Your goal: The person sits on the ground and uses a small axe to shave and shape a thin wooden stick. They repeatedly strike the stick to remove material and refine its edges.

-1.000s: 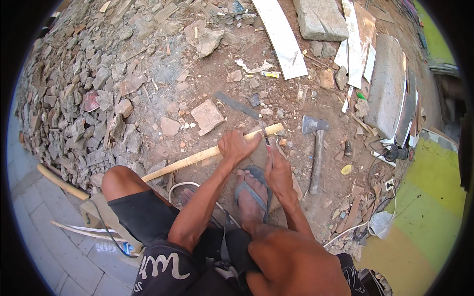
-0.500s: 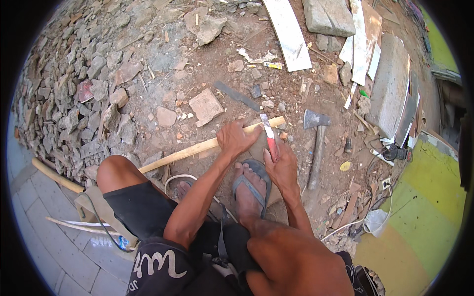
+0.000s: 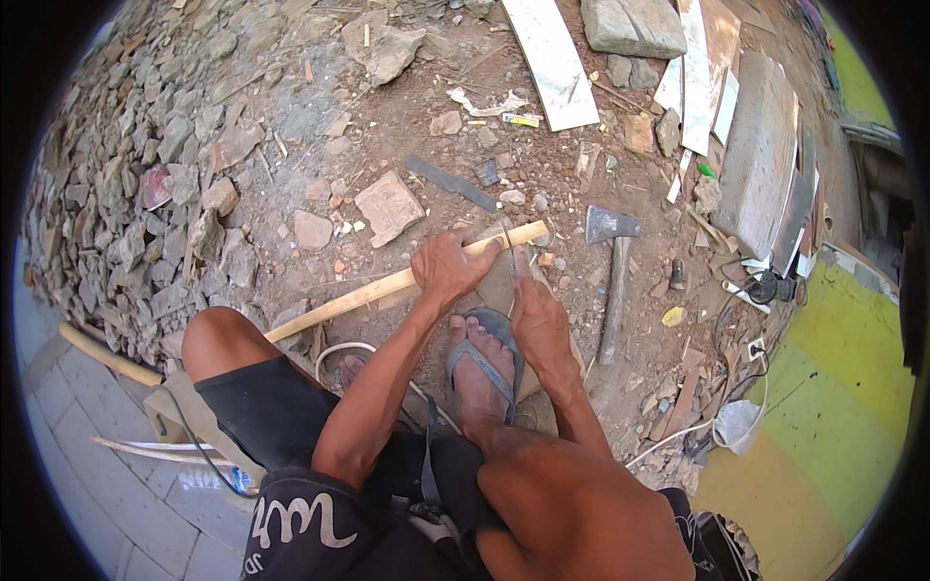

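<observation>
A pale, stripped wooden stick slants across in front of me, its far end pointing up and right. My left hand is wrapped round it a little short of that end, with the thumb stretched along the wood. My right hand is closed on a red-handled knife, whose narrow blade crosses the stick just beyond my left thumb. The handle is hidden by my fingers now. To the right of this hand lies a hatchet with a worn grey handle, apart from both hands.
Broken stones are heaped at the left. A flat dark strip and a brick piece lie beyond the stick. White boards and a concrete block stand farther off. A white cable runs at the right by a socket.
My right hand has turned the knife, so its blade shows edge-on instead of flat, and the red handle has gone from sight. My left hand keeps its hold. The whole view has shifted slightly.
</observation>
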Available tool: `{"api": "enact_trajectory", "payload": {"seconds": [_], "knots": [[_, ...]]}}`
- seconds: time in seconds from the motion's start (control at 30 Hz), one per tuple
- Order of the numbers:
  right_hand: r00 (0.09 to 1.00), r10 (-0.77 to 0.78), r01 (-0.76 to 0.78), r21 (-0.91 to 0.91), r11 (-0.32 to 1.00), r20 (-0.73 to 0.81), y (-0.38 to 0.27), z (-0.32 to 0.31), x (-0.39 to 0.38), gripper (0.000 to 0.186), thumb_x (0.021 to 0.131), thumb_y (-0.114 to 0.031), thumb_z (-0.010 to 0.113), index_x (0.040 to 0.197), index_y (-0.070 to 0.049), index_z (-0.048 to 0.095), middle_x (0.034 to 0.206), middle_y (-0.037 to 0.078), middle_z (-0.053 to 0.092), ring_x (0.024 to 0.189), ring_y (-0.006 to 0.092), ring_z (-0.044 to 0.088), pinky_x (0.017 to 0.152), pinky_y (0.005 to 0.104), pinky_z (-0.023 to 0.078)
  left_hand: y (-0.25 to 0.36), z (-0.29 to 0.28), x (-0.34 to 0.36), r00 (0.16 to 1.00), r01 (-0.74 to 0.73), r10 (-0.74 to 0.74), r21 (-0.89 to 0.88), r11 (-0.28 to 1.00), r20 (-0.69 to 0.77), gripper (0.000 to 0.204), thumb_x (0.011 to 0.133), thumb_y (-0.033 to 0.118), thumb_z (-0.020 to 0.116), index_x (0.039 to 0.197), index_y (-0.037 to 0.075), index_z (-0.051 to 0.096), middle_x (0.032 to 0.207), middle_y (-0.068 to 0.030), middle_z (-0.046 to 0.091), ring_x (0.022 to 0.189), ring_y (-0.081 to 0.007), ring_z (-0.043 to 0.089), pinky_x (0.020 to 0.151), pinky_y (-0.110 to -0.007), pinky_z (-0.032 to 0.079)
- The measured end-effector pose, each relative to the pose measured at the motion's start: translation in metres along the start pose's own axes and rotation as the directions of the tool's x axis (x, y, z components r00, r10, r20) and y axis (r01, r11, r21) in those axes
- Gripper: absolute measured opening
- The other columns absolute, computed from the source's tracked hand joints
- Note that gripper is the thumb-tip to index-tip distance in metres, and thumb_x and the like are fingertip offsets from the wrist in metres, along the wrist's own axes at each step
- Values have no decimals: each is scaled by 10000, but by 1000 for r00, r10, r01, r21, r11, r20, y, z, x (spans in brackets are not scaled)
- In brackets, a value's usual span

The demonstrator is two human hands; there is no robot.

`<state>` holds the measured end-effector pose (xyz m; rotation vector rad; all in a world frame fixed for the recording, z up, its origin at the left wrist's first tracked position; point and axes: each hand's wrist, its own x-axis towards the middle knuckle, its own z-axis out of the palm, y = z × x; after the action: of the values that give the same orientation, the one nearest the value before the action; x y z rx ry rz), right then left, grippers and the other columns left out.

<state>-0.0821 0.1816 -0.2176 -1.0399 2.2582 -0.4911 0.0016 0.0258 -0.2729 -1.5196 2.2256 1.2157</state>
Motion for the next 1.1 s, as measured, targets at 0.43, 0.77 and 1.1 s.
{"api": "enact_trajectory", "payload": {"seconds": [0.43, 0.77, 1.1], "knots": [[998, -66, 65, -34, 997, -20, 1, 6, -7, 655, 1006, -49, 540, 1632, -149, 377, 930, 233, 640, 729, 431, 676, 629, 528, 556, 3, 1, -5, 994, -48, 51, 39, 998, -92, 539, 792, 617, 727, 783, 79, 768, 703, -184, 715, 703, -388, 718, 658, -500, 532], [991, 28, -12, -115, 993, 133, -21, -10, -2, 826, 874, 8, 598, 1642, -95, 310, 995, 233, 626, 809, 432, 671, 705, 512, 550, -7, 21, -9, 905, -240, 247, 62, 969, -346, 436, 794, 522, 772, 814, 87, 763, 703, -163, 707, 664, -373, 701, 618, -480, 513], [993, 22, -14, -69, 998, 116, -18, -12, 9, 760, 919, -15, 566, 1635, -105, 328, 954, 274, 649, 821, 471, 676, 699, 559, 545, -4, 25, -9, 819, -316, 319, 88, 945, -477, 386, 774, 442, 786, 731, 73, 683, 696, -122, 680, 665, -347, 678, 634, -457, 465]]}}
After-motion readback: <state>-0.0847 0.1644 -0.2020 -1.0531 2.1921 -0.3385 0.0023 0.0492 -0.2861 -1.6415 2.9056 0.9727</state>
